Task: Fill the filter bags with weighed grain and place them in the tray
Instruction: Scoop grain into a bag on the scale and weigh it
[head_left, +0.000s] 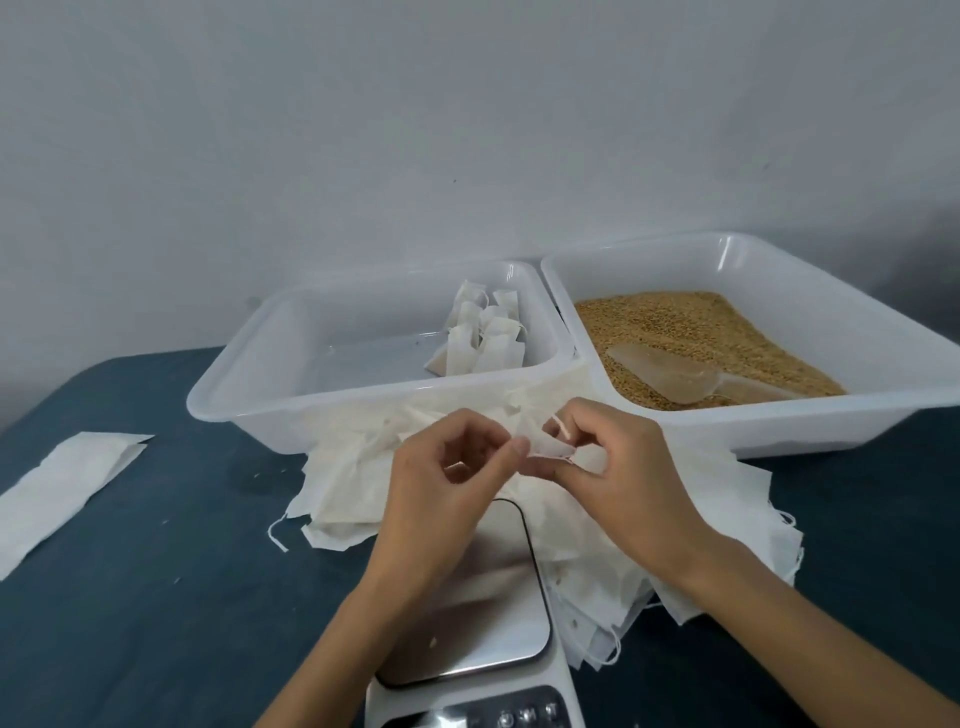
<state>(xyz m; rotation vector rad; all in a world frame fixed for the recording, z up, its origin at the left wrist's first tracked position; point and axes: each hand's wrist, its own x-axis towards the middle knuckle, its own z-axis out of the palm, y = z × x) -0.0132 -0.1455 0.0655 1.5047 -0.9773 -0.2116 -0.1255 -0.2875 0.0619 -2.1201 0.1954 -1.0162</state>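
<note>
Both my hands hold one empty white filter bag (545, 447) above the scale (483, 613). My left hand (447, 483) pinches its left edge and my right hand (618, 467) pinches its right side near the drawstring. A loose pile of empty filter bags (353, 488) lies under my hands, spreading across the table to the right. The left tray (234, 395) holds several filled bags (483, 332) in its far right corner. The right tray (883, 410) holds brown grain (675, 327) with a clear plastic scoop (670, 379) lying in it.
A flat white paper packet (62, 483) lies on the dark blue tabletop (156, 597) at the left. The scale's button panel (498, 714) sits at the bottom edge. A pale wall stands behind the trays.
</note>
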